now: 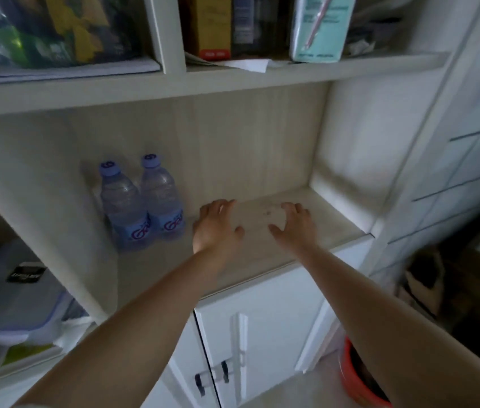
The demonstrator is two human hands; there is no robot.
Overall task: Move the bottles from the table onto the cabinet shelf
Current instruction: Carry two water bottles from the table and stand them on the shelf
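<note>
Empty hands point(250, 228) beside two clear, blue-capped bottles point(141, 204).

Two bottles point(141, 201) upright on shelf point(306, 231), both hands empty

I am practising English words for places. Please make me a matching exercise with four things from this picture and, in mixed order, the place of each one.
Things:
1. bottles
2. left hand
3. bucket
4. paper

Places:
A. on the floor, lower right
B. on the upper shelf, over its front edge
C. at the back left of the open shelf
D. over the shelf, just right of the bottles

Pairs: 1-C, 2-D, 3-A, 4-B
</note>
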